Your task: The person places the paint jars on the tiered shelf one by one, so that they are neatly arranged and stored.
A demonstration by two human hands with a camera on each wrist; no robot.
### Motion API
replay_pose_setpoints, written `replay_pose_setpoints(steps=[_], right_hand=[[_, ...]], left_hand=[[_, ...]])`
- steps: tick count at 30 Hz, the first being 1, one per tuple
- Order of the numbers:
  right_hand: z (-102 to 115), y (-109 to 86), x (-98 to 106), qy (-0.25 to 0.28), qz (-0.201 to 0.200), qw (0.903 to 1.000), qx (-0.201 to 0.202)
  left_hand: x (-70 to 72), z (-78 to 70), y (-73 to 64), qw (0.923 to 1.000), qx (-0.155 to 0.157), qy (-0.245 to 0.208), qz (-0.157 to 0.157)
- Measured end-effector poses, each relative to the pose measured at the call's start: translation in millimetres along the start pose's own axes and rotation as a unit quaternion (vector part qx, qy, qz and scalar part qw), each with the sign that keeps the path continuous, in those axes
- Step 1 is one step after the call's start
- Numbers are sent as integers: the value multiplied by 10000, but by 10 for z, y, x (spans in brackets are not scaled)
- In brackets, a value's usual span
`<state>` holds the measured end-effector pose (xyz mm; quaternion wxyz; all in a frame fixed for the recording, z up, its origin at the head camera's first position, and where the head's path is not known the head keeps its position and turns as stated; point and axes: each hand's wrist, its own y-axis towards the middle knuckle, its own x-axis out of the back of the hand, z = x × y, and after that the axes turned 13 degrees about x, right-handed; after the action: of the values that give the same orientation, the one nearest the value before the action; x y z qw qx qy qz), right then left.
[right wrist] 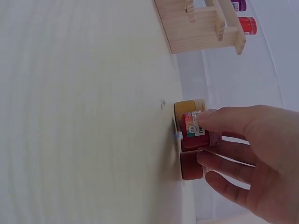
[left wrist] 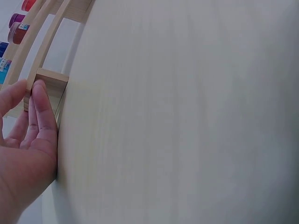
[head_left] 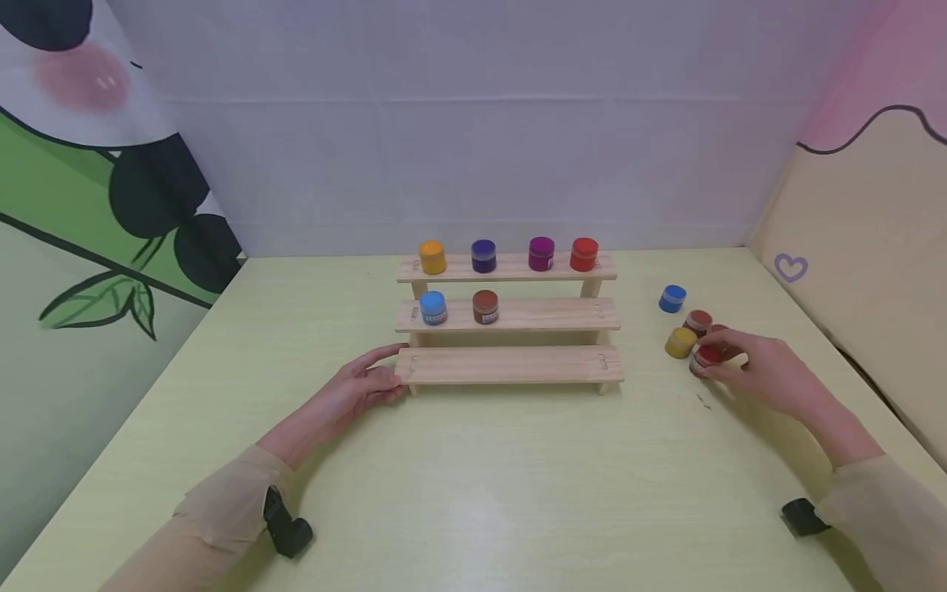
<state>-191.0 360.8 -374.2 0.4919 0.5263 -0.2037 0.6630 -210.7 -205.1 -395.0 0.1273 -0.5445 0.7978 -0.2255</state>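
My left hand [head_left: 351, 393] grips the left end of the lowest step of a three-tier wooden rack [head_left: 510, 363]; in the left wrist view the thumb and fingers close round the step's end. At the right, my right hand [head_left: 777, 372] pinches a dark red paint jar [right wrist: 189, 142] between thumb and fingers. Beside that jar stand a yellow jar [head_left: 680, 344] and a brownish-red jar [head_left: 698, 321]. Another reddish jar [head_left: 718, 329] is partly hidden by the fingers. A blue jar [head_left: 672, 298] stands a little farther back.
Yellow-orange [head_left: 432, 257], dark blue [head_left: 484, 256], purple [head_left: 542, 254] and red jars [head_left: 584, 255] line the top step. The middle step bears a light blue jar [head_left: 433, 308] and a brown jar [head_left: 485, 307]. A pale cloth wall [head_left: 488, 164] closes off the table's back.
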Motion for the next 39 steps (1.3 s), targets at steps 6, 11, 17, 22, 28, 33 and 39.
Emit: replay_pose_setpoints(steps=[6,11,17,22,28,33,39], right_hand=[[93,68,112,-90,-266,9993,234],[175,150,169,-159,-437,9977,499],[258,231,201,-75,-531,9970,556],[381,340,219,88,-626,9972,395],[551,448,222,164,-692,9963,477],[644,529,187,111,-919,9933,694],[740,619,153,179,-1065,9897,941]], left_hand=[[0,2,-2,10000,-11,-5,-8],[0,1,-9,10000,-10,16,-22],[-5,-9,-16,10000,-18,3,15],[-8,-13,-12,10000,-25,-8,16],[-7,-5,-9,10000,-36,-24,14],[-5,-1,-5,10000,-47,-56,14],[-3,8,0,9999,-73,-80,29]])
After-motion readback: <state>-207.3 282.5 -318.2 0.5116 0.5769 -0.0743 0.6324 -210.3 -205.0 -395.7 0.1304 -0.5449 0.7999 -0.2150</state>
